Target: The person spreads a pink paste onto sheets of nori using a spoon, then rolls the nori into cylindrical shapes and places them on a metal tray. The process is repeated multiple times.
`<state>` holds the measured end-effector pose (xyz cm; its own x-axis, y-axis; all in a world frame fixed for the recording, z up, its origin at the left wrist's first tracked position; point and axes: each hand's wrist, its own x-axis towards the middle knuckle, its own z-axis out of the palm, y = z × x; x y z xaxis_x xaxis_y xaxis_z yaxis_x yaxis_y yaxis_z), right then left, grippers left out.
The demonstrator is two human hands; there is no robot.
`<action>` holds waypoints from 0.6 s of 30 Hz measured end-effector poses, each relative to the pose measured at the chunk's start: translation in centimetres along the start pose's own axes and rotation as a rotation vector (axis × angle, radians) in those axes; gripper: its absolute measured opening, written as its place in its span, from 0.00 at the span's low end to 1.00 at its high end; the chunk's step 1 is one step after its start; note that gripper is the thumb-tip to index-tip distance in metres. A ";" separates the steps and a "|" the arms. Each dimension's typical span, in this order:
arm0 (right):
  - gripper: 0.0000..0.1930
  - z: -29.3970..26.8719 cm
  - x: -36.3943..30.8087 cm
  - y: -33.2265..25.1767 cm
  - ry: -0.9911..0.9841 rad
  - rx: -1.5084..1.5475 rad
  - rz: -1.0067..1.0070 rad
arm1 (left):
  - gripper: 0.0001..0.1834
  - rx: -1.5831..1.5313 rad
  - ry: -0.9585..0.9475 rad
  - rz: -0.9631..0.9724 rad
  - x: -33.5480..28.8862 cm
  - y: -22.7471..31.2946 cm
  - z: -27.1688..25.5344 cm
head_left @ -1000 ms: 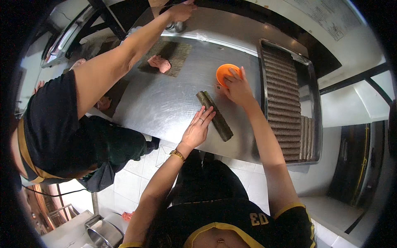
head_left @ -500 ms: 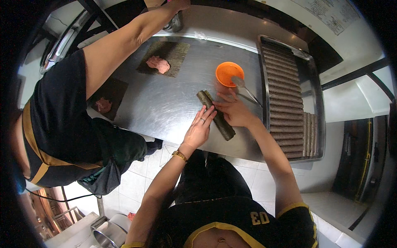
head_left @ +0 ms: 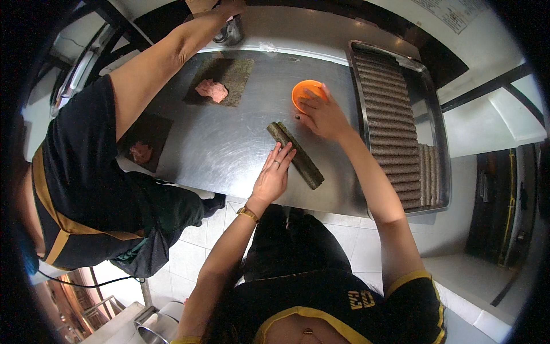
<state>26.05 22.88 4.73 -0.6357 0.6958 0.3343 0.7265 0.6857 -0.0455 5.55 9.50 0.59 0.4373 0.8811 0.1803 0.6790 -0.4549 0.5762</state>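
A dark green seaweed roll (head_left: pixel 306 167) lies slantwise on the metal table in front of me, with a loose flap along its upper edge. My left hand (head_left: pixel 271 180) rests on it, fingers stretched out flat across its left side. Beyond the roll stands a small orange bowl (head_left: pixel 299 92). My right hand (head_left: pixel 324 117) reaches over the bowl with its fingers apart. Its fingertips are at or inside the bowl, and whether they touch what is in it I cannot tell. The spoon seen there before is hidden by this hand.
On the right, a metal tray (head_left: pixel 445 172) holds rows of dark rolls (head_left: pixel 389 120). Two seaweed sheets, one farther (head_left: pixel 238 74) and one nearer (head_left: pixel 157 127), carry pink paste (head_left: pixel 212 90). At left, a co-worker's arm (head_left: pixel 152 66) reaches across toward a metal container (head_left: pixel 230 33).
My right hand has left the roll and moved up to the orange bowl, covering the spoon. My left hand stays on the roll. The whole view has shifted slightly.
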 end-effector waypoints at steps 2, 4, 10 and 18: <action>0.19 -0.4 -1.1 -1.6 -0.074 0.101 -0.026 | 0.33 0.005 0.000 -0.008 -0.2 -0.2 0.1; 0.20 -0.5 -3.0 -3.1 -0.147 0.143 -0.058 | 0.33 0.006 -0.003 -0.002 0.0 -0.2 0.2; 0.22 -1.8 -7.2 -4.2 -0.330 0.239 -0.137 | 0.32 0.005 0.020 0.013 0.0 0.0 0.3; 0.20 -0.4 -2.1 0.3 0.087 -0.001 0.057 | 0.31 0.021 -0.004 0.000 0.1 -0.1 0.4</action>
<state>27.67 21.51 4.40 -0.5686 0.7120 0.4119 0.7610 0.6455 -0.0654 5.80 9.58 0.26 0.4391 0.8808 0.1771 0.6913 -0.4571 0.5595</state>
